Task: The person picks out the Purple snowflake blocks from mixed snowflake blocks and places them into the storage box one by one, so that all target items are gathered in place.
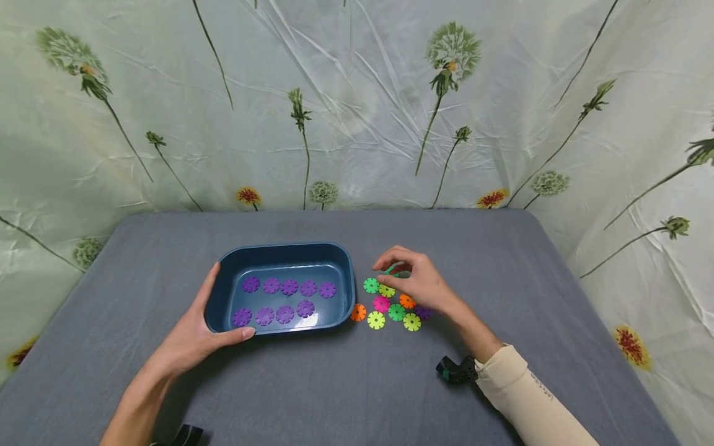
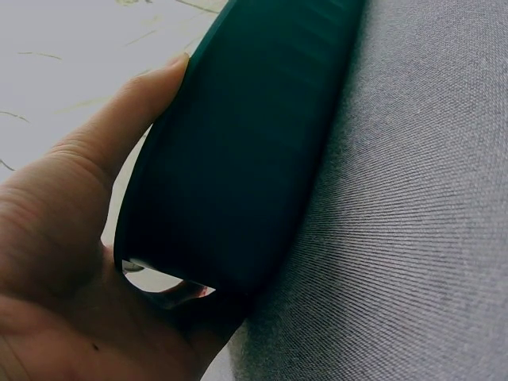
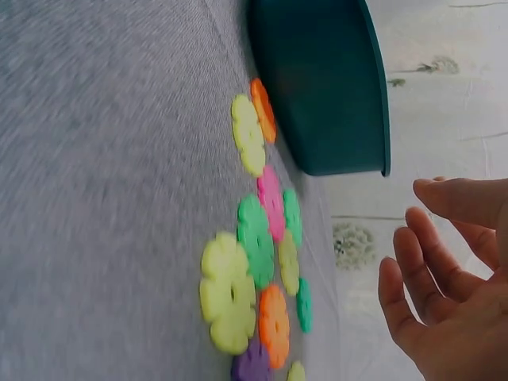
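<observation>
A dark blue plastic tub stands on the table, with several purple flower-shaped discs in two rows on its floor. My left hand grips the tub's left end, thumb on the near rim and fingers round the far left corner. Right of the tub lies a loose group of flower discs, among them a pink disc, an orange disc and a yellow disc. My right hand hovers over the group's far side, fingers bent loosely. Between its fingers and thumb, the right wrist view shows nothing held.
A grey cloth covers the table. Behind it hangs a pale curtain printed with dandelions. A black wrist device sits by the right sleeve. One purple disc lies at the group's right edge.
</observation>
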